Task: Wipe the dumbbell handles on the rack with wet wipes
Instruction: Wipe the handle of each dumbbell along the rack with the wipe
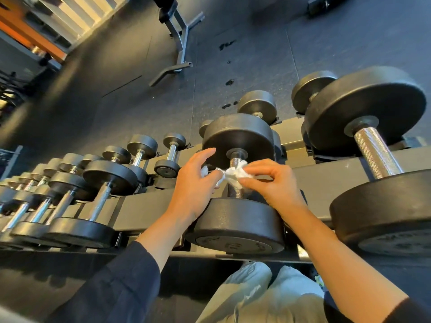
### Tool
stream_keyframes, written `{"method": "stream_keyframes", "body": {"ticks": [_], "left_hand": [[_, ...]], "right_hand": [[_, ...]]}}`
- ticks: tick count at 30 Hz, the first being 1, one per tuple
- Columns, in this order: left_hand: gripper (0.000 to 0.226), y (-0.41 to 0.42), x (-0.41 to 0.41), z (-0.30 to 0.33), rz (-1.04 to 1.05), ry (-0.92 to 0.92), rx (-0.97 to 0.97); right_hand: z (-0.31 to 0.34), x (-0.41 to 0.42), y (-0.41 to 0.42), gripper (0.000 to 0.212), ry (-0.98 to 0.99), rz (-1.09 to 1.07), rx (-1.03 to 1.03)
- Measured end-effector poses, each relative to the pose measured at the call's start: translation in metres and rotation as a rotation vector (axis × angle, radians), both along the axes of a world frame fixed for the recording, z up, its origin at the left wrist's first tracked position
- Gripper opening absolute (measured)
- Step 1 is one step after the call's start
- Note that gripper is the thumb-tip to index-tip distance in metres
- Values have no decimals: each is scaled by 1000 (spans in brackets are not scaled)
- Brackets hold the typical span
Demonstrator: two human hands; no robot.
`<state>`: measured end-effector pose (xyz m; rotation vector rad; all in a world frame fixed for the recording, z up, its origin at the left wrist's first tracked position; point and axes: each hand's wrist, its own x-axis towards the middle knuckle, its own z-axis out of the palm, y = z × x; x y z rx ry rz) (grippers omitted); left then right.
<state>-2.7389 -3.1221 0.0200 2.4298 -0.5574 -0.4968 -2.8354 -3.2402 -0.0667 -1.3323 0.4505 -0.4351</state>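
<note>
A black dumbbell (238,220) with a knurled steel handle (235,192) lies on the rack (144,206) in the middle of the view. A crumpled white wet wipe (233,174) is stretched across that handle. My left hand (193,185) pinches the wipe's left end and my right hand (270,180) pinches its right end. The handle's middle is hidden behind the wipe.
Smaller dumbbells (102,197) line the rack to the left. A larger dumbbell (377,155) sits to the right. A second row (256,106) lies on the rack's far side. A bench frame (179,43) stands on the dark floor beyond. My knees (263,297) are below the rack.
</note>
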Motion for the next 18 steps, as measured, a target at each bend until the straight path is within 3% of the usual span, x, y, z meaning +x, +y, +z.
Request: {"method": "stream_keyframes", "body": {"ticks": [4,7,12,18], "left_hand": [[48,1,-2,-1,7,-24,2],[48,3,-2,0,10,-11,-37],[48,-1,2,2,-16,-1,-102],[46,-21,14,2,-202,-16,-210]], "right_hand": [[2,3,-2,20,58,193,10],[6,1,-3,21,79,196,22],[10,-5,-3,22,83,-203,34],[15,5,-9,25,198,-398,-113]]}}
